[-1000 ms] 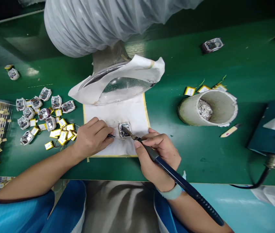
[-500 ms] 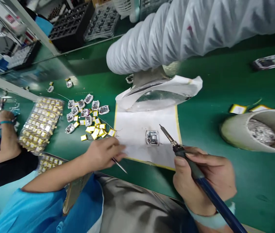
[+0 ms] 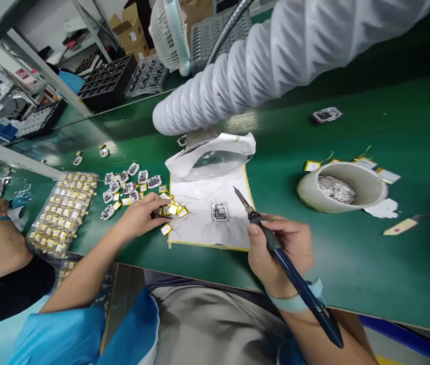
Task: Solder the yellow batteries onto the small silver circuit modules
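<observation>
My right hand (image 3: 285, 248) is wrapped round a soldering iron (image 3: 275, 243), its tip pointing up and left, just right of a small circuit board in a white case (image 3: 220, 212). That board lies on a white paper sheet (image 3: 195, 235) edged with yellow tape. My left hand (image 3: 142, 215) is at a pile of small yellow-edged battery packs (image 3: 172, 209) with thin wires, its fingers touching the pile. A thin metal tool, seemingly tweezers (image 3: 160, 216), sticks out from under its fingers. More cased boards (image 3: 123, 177) are gathered behind the left hand.
A grey ribbed duct (image 3: 233, 71) hangs over the sheet, with a clear, white-rimmed hood (image 3: 215, 159) below. At right stand a pot of metallic scraps (image 3: 306, 195) and a knife-like tool (image 3: 400, 226). A battery tray (image 3: 63, 213) lies left, near a co-worker's arm (image 3: 4, 238).
My left hand has moved left and up onto the battery packs, which have shifted onto the sheet's edge. The view has swung right; the iron stays in my right hand beside the cased board.
</observation>
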Demonstrator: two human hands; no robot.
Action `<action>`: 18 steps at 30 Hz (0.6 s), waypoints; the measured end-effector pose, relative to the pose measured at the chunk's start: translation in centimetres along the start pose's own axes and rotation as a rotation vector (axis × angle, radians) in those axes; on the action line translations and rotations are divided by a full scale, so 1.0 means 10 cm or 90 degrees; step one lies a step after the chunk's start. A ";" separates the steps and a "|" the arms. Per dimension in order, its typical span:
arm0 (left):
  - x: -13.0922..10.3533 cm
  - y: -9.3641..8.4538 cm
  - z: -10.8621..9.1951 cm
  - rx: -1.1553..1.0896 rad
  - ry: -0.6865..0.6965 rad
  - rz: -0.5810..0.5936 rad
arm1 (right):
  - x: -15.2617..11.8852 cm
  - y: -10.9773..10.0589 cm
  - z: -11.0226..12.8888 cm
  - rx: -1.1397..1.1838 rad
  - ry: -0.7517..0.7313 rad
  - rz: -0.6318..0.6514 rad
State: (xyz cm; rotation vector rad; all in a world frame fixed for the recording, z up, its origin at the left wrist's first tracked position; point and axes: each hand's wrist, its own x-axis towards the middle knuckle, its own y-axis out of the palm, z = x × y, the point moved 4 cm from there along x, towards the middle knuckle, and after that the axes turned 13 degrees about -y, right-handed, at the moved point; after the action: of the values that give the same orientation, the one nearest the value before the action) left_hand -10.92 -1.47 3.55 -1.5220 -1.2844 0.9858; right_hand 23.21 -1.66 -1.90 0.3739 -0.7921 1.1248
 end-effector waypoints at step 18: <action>0.46 0.25 0.25 -0.003 -0.049 0.071 | 0.19 0.13 0.13 0.014 0.001 0.017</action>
State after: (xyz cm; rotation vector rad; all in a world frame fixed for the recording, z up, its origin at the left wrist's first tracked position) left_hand -11.91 3.27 0.29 -1.5873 -1.2669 1.1219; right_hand 21.98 -0.71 0.22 0.3823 -0.7858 1.1597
